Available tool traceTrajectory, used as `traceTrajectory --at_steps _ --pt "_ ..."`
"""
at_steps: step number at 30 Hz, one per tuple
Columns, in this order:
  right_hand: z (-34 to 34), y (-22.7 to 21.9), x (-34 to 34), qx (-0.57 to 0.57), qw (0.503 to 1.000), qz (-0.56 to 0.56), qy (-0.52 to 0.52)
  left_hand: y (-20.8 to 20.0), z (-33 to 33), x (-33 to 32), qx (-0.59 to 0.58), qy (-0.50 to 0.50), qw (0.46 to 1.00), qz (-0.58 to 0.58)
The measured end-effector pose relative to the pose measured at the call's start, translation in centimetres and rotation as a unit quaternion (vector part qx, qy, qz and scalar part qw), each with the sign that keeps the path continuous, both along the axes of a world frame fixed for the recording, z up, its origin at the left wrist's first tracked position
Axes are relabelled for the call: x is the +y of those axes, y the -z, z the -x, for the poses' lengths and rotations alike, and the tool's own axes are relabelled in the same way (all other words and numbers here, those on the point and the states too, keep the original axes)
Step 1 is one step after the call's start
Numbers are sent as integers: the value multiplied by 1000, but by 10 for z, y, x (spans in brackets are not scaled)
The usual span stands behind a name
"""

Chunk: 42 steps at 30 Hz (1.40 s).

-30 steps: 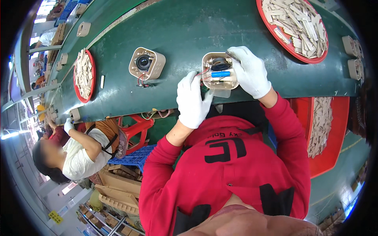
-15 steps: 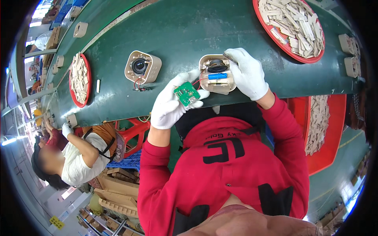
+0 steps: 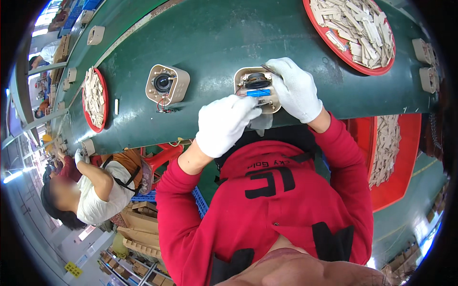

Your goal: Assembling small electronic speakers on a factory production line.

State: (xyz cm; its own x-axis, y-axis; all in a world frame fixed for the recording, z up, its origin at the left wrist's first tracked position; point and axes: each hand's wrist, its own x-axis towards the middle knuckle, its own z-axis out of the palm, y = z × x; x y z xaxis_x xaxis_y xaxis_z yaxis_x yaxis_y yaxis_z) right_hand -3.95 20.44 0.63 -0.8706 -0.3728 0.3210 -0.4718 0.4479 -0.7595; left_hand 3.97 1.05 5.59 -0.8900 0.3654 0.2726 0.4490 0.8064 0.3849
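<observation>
A beige speaker housing (image 3: 238,76) lies open side up in front of me. Inside it are a round black speaker (image 3: 258,80) and a blue cylindrical battery (image 3: 258,93). At its near left corner is my gloved left hand (image 3: 224,121), back of the hand up and fingertips pressed together; what they pinch is hidden, and the green circuit board is out of sight. A translucent greyish flap (image 3: 261,123) shows beside those fingertips. Along the housing's right side my gloved right hand (image 3: 296,90) is closed round a thin dark metal tool (image 3: 270,70), its end over the far rim.
A second housing with a speaker (image 3: 176,83) stands to the left, wires trailing out. Red trays of beige strips lie far right (image 3: 350,64) and left (image 3: 106,102). A red bin (image 3: 405,167) is at lower right. A co-worker (image 3: 102,190) sits at left.
My left hand has turned over and moved right, to the housing's edge; the green circuit board it held has gone from view. My right hand has hardly moved.
</observation>
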Motion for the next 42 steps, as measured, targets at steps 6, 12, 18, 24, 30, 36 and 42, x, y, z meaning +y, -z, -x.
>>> traceTrajectory --at_steps 6,12,18,24,30,36,42 --pt "2 -2 0 -19 1000 -3 -13 -24 -4 -2 -75 50 992 86" --pt "3 -2 1 -31 999 -16 -21 -27 7 -1 -145 48 981 121" --pt "4 -3 2 -32 999 -21 -25 -15 30 -10 -182 92 978 34" --pt "6 0 3 -43 999 -13 -31 -22 38 0 -125 130 973 140" --pt "7 2 3 -49 998 -9 -40 -7 42 -9 -68 186 974 107" --pt "8 1 3 -47 998 -16 -40 -8 43 -5 -71 194 971 121" --pt "9 0 5 -49 998 -23 -31 -1 46 -8 -132 152 979 30"
